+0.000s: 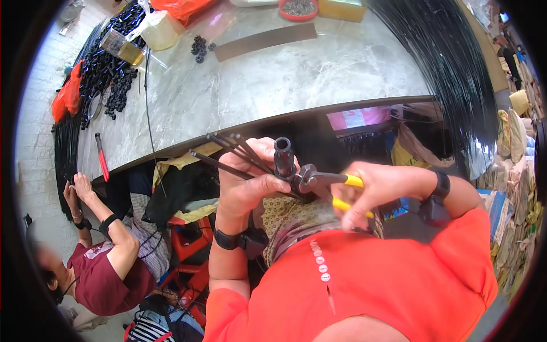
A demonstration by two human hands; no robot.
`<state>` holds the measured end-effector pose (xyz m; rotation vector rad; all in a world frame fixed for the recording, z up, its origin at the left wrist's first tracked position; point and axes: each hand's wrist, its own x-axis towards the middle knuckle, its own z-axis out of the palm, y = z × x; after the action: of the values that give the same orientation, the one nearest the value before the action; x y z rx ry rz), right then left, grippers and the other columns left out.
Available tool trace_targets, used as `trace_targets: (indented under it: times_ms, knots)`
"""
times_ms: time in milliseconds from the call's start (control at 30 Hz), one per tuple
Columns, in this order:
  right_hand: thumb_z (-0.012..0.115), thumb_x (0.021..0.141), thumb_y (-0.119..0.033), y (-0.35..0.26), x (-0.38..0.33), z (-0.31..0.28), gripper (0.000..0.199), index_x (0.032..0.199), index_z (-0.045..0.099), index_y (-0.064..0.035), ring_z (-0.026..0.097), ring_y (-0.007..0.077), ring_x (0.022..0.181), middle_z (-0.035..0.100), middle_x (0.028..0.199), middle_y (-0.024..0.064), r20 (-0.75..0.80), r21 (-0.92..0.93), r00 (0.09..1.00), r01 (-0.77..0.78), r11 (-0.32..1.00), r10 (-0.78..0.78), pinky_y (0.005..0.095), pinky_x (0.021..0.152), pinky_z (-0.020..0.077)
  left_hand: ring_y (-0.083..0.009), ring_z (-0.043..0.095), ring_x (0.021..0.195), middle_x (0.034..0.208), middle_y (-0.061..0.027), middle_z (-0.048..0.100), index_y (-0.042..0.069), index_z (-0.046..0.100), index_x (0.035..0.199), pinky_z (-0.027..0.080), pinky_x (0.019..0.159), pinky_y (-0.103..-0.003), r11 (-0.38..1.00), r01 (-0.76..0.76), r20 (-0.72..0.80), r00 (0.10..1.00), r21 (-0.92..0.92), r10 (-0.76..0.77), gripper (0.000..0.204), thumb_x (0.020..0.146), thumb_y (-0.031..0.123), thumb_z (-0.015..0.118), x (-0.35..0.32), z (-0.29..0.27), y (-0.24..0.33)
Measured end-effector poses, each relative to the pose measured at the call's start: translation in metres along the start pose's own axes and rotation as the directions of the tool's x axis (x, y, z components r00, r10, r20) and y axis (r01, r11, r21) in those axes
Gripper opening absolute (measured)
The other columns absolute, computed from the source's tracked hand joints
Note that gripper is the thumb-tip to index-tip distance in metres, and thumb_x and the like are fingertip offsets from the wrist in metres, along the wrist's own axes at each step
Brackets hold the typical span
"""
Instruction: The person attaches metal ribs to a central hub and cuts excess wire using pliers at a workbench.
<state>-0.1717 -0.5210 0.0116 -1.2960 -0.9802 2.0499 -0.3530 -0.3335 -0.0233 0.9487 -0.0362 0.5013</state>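
Observation:
Just off the table's near edge, my left hand [250,191] is closed on a black tubular fitting [283,154] with a round open end facing up. Several thin black rods [225,165] fan out to the left from the same grip. My right hand [370,185] grips pliers [320,180] with yellow handles, and the handles are spread apart. The metal head of the pliers is against or right beside the lower part of the fitting. My fingers and the pliers hide what lies between the jaws.
On the grey marbled table [342,68] lie a brown strip [265,43], small black parts [199,48] and a red bowl [298,8] of metal pieces. Long black rods [450,68] hang over the right edge. Left, a person [108,262] handles rods near red-handled pliers [102,157].

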Motion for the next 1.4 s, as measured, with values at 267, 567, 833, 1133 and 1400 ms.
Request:
trace_targets:
  times_ms: [267,567,833,1133,1400]
  knots:
    - [0.077,0.073,-0.015,0.008,0.002,0.009,0.062,0.128,0.056,0.0021,0.064,0.0295,0.086,0.06,0.111,0.0156,-0.091,-0.968,0.287,-0.249,0.018,-0.954,0.0355,0.068,0.053,-0.0262,0.071,0.086,0.094,-0.0176,0.07,-0.004,0.061,0.104,0.058,0.078,-0.038,0.972,-0.028,-0.178,0.981,0.233,0.071,0.036,0.072,-0.011,0.076,-0.003,-0.006,0.003]
    - [0.077,0.082,-0.013,0.022,-0.006,0.041,0.052,0.122,0.049,0.0053,0.06,0.0251,0.073,0.058,0.09,0.0145,-0.435,-0.868,0.493,-0.006,0.497,-0.754,0.0332,0.062,0.0513,-0.0321,0.069,0.086,0.093,-0.0164,0.068,0.004,0.06,0.104,0.056,0.079,-0.044,0.969,0.035,-0.199,0.98,0.246,0.015,0.039,0.07,-0.005,0.076,0.006,-0.001,-0.005]
    - [0.082,0.081,-0.013,0.022,-0.011,0.04,0.04,0.105,0.053,-0.0016,0.06,0.0115,0.067,0.062,0.084,0.004,-0.395,0.007,0.865,0.341,0.94,-0.31,0.0253,0.058,0.0471,-0.0327,0.069,0.086,0.091,-0.0167,0.068,0.003,0.062,0.101,0.057,0.073,-0.044,0.99,0.064,-0.088,0.995,0.125,-0.053,0.04,0.068,0.004,0.085,0.012,-0.016,-0.01]
    - [0.081,0.081,-0.008,0.024,0.009,0.023,0.038,0.105,0.053,-0.0001,0.068,0.0115,0.066,0.066,0.074,0.0074,-0.206,0.266,0.971,0.171,0.949,-0.118,0.0235,0.056,0.0513,-0.028,0.071,0.086,0.091,-0.0159,0.071,-0.001,0.066,0.099,0.058,0.077,-0.04,0.989,0.107,-0.093,0.991,0.106,-0.097,0.031,0.072,0.0,0.08,0.023,-0.014,-0.01]
    - [0.081,0.069,-0.012,0.03,0.02,0.023,0.081,0.138,0.043,0.0087,0.063,0.0303,0.088,0.059,0.107,0.0175,-0.311,-0.934,0.299,-0.27,0.233,-0.902,0.0342,0.069,0.0535,-0.0247,0.072,0.084,0.092,-0.018,0.072,-0.003,0.067,0.101,0.058,0.081,-0.038,0.978,0.106,-0.257,0.965,0.178,-0.058,0.029,0.073,-0.004,0.075,0.022,-0.022,-0.013]
